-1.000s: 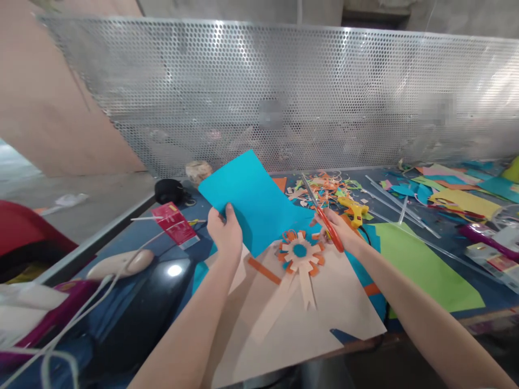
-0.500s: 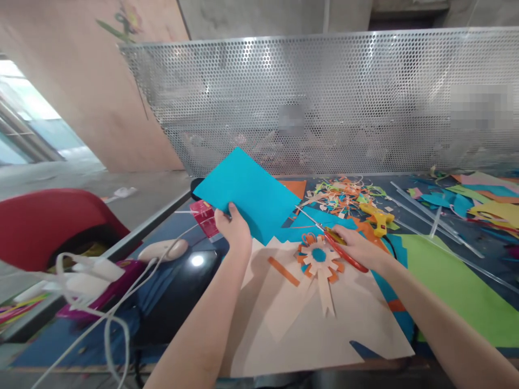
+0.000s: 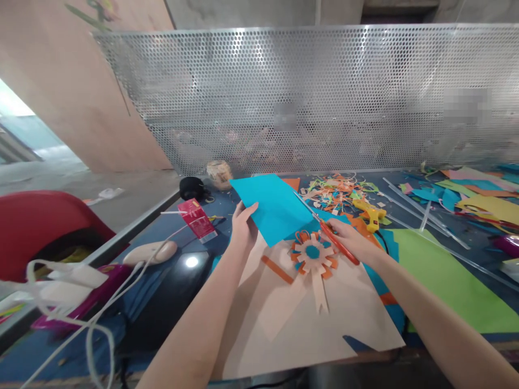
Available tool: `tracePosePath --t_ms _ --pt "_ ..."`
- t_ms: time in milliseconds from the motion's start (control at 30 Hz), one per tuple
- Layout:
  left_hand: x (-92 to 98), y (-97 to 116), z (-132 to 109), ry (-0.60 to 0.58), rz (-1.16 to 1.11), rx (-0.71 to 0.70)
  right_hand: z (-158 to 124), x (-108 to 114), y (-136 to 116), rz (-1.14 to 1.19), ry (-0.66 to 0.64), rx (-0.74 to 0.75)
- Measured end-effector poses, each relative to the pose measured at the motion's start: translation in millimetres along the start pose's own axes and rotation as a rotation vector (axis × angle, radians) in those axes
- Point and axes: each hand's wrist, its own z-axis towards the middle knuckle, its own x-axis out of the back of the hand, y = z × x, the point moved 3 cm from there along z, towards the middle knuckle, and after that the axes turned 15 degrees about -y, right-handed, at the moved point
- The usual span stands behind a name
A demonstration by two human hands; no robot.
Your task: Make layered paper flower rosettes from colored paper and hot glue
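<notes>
A blue sheet of paper [image 3: 278,208] is pinched at its left edge by my left hand [image 3: 245,224], thumb on top and fingers beneath. My right hand [image 3: 348,237] is closed on red-handled scissors [image 3: 338,243]. Their blades point up and left, along the sheet's right edge. Just below lies a paper rosette [image 3: 315,253] with orange and cream petals, a blue centre and a cream tail. It rests on a large cream sheet [image 3: 300,335], with an orange strip [image 3: 277,269] to its left.
Paper scraps [image 3: 338,189] and a yellow glue gun [image 3: 371,214] lie behind the scissors. Green paper [image 3: 450,281] and clear sticks [image 3: 425,216] are at the right. On the left are a red box [image 3: 197,220], a black device [image 3: 166,308], a mouse [image 3: 152,253] and white cables [image 3: 99,324].
The blue sheet has tilted flatter and its left part has moved right and down with my left hand, uncovering a jar behind. The view has shifted slightly.
</notes>
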Motion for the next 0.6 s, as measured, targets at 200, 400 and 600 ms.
tracePosePath --t_ms 200,400,600 --pt "-4.8 -20.9 -4.8 -0.155 0.084 0.272 -1.9 -1.5 -1.5 0.175 -0.017 -0.036" --pt "-5.0 -37.5 -9.8 -0.250 0.206 0.332 -3.3 -3.3 -2.7 0.217 -0.027 -0.048" --pt "5.9 -29.1 2.3 -0.105 0.177 0.085 -1.1 0.4 -1.9 0.088 0.086 0.043"
